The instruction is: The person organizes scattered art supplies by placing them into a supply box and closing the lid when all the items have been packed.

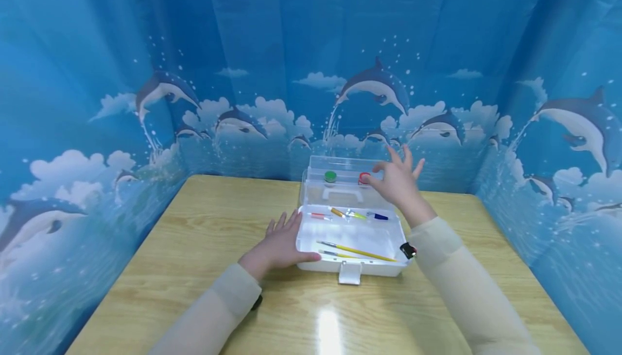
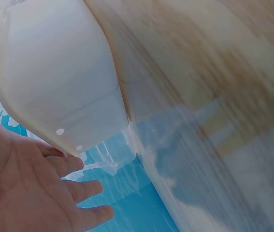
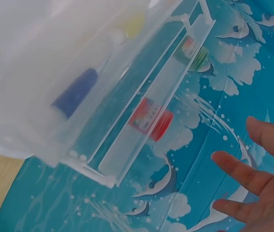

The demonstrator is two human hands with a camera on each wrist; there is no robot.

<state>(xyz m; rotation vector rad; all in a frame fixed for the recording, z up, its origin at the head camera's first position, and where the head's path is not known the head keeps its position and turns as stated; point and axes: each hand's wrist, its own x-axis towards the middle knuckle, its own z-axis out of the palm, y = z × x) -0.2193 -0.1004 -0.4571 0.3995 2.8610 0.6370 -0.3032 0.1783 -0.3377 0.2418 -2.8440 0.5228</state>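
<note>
A white plastic box (image 1: 350,269) with a clear lid stands open on the table, lid raised at the back. My left hand (image 1: 282,241) rests against its left side, fingers straight, thumb over the front rim. In the left wrist view, that hand's fingers lie at the box's corner. A red-capped jar (image 3: 151,120) and a green-capped jar (image 1: 330,176) stand on the clear lid's ledge. My right hand (image 1: 396,179) is raised at the lid's right, thumb and forefinger close to the red jar in the head view. The right wrist view shows its fingers spread, apart from the jar.
In the box lie long yellow-handled paintbrushes (image 1: 362,250) at the front. Several short coloured items, among them a dark blue one (image 1: 380,216), lie along the back. A blue dolphin-print curtain (image 1: 252,63) surrounds the wooden table (image 1: 194,247).
</note>
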